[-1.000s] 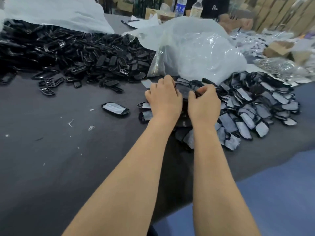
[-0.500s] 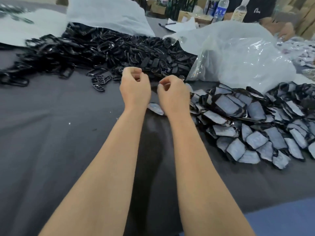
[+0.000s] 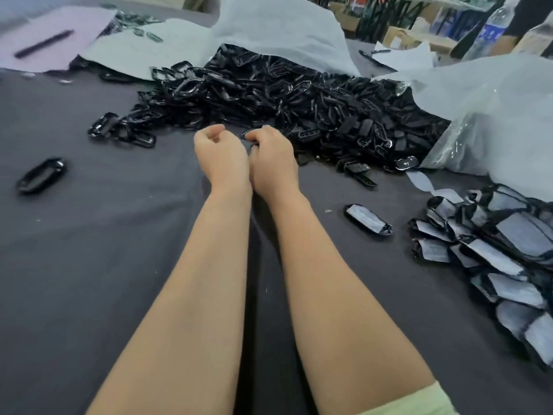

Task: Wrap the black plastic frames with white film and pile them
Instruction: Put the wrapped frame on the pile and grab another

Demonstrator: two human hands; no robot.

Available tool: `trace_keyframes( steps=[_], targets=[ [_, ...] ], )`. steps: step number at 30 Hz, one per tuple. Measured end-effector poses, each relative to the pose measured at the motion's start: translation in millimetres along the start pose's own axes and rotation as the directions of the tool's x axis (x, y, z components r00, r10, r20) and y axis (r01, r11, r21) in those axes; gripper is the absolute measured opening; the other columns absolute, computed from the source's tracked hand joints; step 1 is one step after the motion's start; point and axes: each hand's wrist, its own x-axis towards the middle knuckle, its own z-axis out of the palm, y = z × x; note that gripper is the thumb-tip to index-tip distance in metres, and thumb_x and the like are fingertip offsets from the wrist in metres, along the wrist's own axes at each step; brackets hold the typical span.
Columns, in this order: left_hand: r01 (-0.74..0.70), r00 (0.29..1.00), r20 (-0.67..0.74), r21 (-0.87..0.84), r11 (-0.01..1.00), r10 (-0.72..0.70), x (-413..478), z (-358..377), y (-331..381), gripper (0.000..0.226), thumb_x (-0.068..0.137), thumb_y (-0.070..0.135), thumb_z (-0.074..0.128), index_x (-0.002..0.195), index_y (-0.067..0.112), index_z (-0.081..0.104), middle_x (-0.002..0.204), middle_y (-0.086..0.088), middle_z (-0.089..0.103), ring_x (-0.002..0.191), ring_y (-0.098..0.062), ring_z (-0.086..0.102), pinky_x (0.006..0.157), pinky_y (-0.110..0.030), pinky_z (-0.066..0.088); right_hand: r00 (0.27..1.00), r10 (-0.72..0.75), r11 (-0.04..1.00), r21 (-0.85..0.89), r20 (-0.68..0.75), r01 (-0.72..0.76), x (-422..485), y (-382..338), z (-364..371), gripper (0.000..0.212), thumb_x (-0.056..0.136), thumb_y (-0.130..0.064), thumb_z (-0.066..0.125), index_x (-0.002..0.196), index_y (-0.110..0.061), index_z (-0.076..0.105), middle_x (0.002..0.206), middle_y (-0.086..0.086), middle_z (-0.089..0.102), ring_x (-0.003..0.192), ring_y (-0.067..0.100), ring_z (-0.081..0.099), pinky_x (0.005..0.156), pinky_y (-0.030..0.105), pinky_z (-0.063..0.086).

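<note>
The black plastic frames are small, glossy ovals with open middles. Those already wrapped carry a dull white-grey film across the face, with black rims showing at the ends.

The right grip [image 3: 273, 157] is curled round one bare black frame [image 3: 247, 135], of which only a dark edge shows past the fingertips. The left grip [image 3: 221, 154] sits touching it on the left, fingers curled in, with nothing visible inside them. Both hover at the near edge of the heap of unwrapped frames [image 3: 299, 103], which spreads beyond and to the right of the grips on the dark worktop [image 3: 104, 250].

That heap spills from under a white sheet [image 3: 284, 31] lying well beyond the grips. Further right of the grips slumps a clear plastic bag [image 3: 493, 115]; its contents are too blurred to tell.

The pile of wrapped frames [image 3: 493, 250] lies well to the right of the right grip and nearer the person. One single wrapped frame [image 3: 368, 220] lies between that pile and the right forearm. A loose bare frame [image 3: 40, 175] lies well left of the left grip.
</note>
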Motion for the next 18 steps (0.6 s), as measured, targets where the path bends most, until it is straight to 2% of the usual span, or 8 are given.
trace_keyframes(
  steps=[2, 4, 6, 10, 14, 16, 18],
  targets=[
    [-0.003, 1.000, -0.012, 0.015, 1.000, 0.003, 5, 2, -1, 0.017, 0.095, 0.007, 0.038, 0.097, 0.021, 0.048, 0.101, -0.001, 0.053, 0.084, -0.015, 0.048, 0.074, -0.027, 0.042, 0.997, -0.003, 0.994, -0.108, 0.081, 0.012, 12, 0, 8, 0.042, 0.097, -0.012, 0.041, 0.139, -0.015, 0.045, 0.150, 0.007, 0.037, 0.142, 0.026, 0.024, 0.117, 0.040, 0.019],
    [-0.015, 0.999, -0.034, 0.025, 1.000, 0.016, 10, 4, -2, 0.016, 0.094, 0.007, 0.040, 0.098, 0.020, 0.049, 0.102, 0.000, 0.054, 0.086, -0.014, 0.050, 0.078, -0.026, 0.045, 0.985, 0.061, 0.988, -0.152, 0.163, -0.037, 20, -1, 13, 0.046, 0.099, -0.019, 0.040, 0.145, -0.018, 0.034, 0.155, 0.003, 0.029, 0.147, 0.026, 0.012, 0.120, 0.047, 0.008],
    [-0.020, 0.998, -0.051, 0.026, 0.999, 0.021, 15, 6, -3, 0.016, 0.093, 0.007, 0.042, 0.098, 0.019, 0.050, 0.101, 0.000, 0.054, 0.087, -0.014, 0.051, 0.083, -0.028, 0.047, 0.984, 0.098, 0.978, -0.199, 0.151, -0.067, 25, -2, 18, 0.046, 0.100, -0.022, 0.039, 0.145, -0.017, 0.034, 0.151, 0.004, 0.036, 0.143, 0.027, 0.020, 0.118, 0.048, 0.009],
    [-0.031, 0.998, -0.059, 0.026, 0.999, 0.032, 18, 7, -3, 0.015, 0.091, 0.006, 0.044, 0.098, 0.018, 0.051, 0.101, 0.000, 0.056, 0.087, -0.015, 0.053, 0.087, -0.033, 0.049, 0.994, 0.105, 0.967, -0.237, 0.031, -0.095, 27, -6, 16, 0.034, 0.098, -0.018, 0.039, 0.132, -0.016, 0.042, 0.133, 0.007, 0.050, 0.126, 0.031, 0.038, 0.104, 0.045, 0.025],
    [-0.057, 0.997, -0.054, 0.038, 0.998, 0.059, 17, 6, -1, 0.013, 0.092, 0.008, 0.047, 0.100, 0.018, 0.050, 0.116, -0.006, 0.057, 0.088, -0.013, 0.052, 0.087, -0.029, 0.049, 0.998, 0.030, 0.995, -0.096, -0.059, -0.036, 16, -5, 7, 0.026, 0.096, -0.018, 0.045, 0.121, -0.014, 0.050, 0.119, 0.007, 0.059, 0.113, 0.029, 0.049, 0.093, 0.041, 0.034],
    [-0.112, 0.993, -0.032, 0.083, 0.990, 0.115, 16, 7, 1, 0.016, 0.093, 0.012, 0.049, 0.108, 0.017, 0.052, 0.123, -0.007, 0.054, 0.090, -0.010, 0.051, 0.083, -0.022, 0.044, 0.978, 0.049, 0.997, 0.066, -0.204, -0.037, 13, -2, -9, 0.021, 0.096, -0.014, 0.047, 0.114, -0.010, 0.057, 0.110, 0.008, 0.065, 0.105, 0.027, 0.057, 0.089, 0.038, 0.042],
    [-0.170, 0.985, 0.058, 0.165, 0.971, 0.163, 13, 8, 3, 0.029, 0.095, 0.023, 0.053, 0.123, 0.015, 0.051, 0.126, -0.004, 0.053, 0.097, -0.009, 0.052, 0.088, -0.021, 0.042, 0.942, 0.120, 0.968, 0.247, -0.315, -0.041, 10, 1, -28, 0.016, 0.094, -0.009, 0.049, 0.104, -0.009, 0.061, 0.097, 0.005, 0.069, 0.095, 0.021, 0.063, 0.087, 0.035, 0.047]
  ],
)
